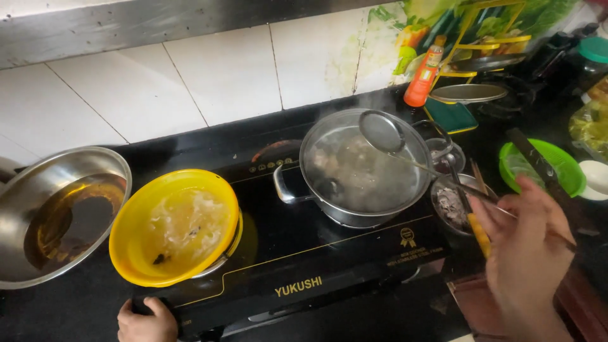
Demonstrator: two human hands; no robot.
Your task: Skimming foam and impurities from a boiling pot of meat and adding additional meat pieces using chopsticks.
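**Hand Positions at the Cooktop: Skimmer Held over the Pot**

Head view: the right hand [529, 250] is raised at the right of the frame, back of the hand toward the camera, fingers curled upward and closed on the thin handle of a mesh skimmer [382, 132]; the handle runs up and left from the fingers, and the round skimmer head hangs above the far rim of the steel pot [364, 168]; whether the head touches the rim cannot be told. The pot stands on the right zone of the black induction cooktop [297, 253], steam rising from it, with pale contents in cloudy liquid. The left hand [147, 322] lies low at the bottom edge, knuckles up, fingers curled onto the front left corner of the cooktop; it has hold of no loose object. Just above that hand, a yellow bowl [174, 225] sits on the left zone; a steel wok [60, 212] with dark oil stands further left. Beside the pot, near the right hand, is a small steel bowl [453, 206]; a green bowl [541, 166] lies beyond it.
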